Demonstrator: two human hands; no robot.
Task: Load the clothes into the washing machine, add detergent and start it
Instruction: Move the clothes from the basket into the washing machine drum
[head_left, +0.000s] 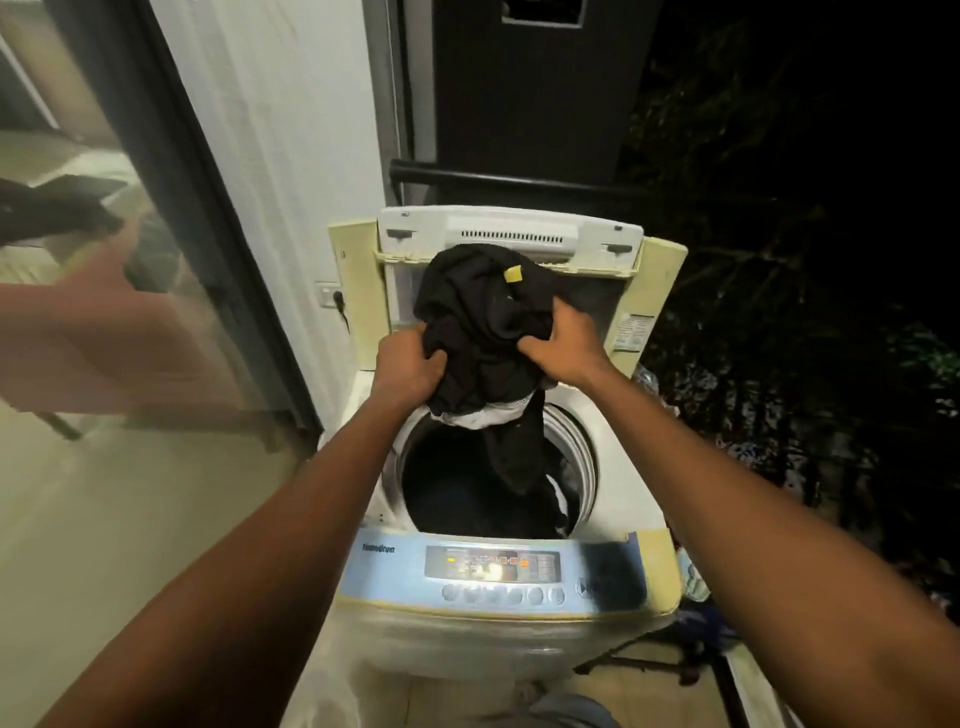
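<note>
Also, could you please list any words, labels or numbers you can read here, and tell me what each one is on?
"TurboDrum" (blurred, best reading): left end of the blue control panel on the washing machine.
Too blurred to read: the display and button labels on that panel.
Too small to read: the sticker on the machine's right frame.
No legible text: the yellow tag on the black clothes.

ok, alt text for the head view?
The left hand and right hand grip a bundle of dark clothes over the open drum of a top-loading washing machine, fabric trailing into it. The lid stands raised behind; the blue control panel is nearest.
</note>
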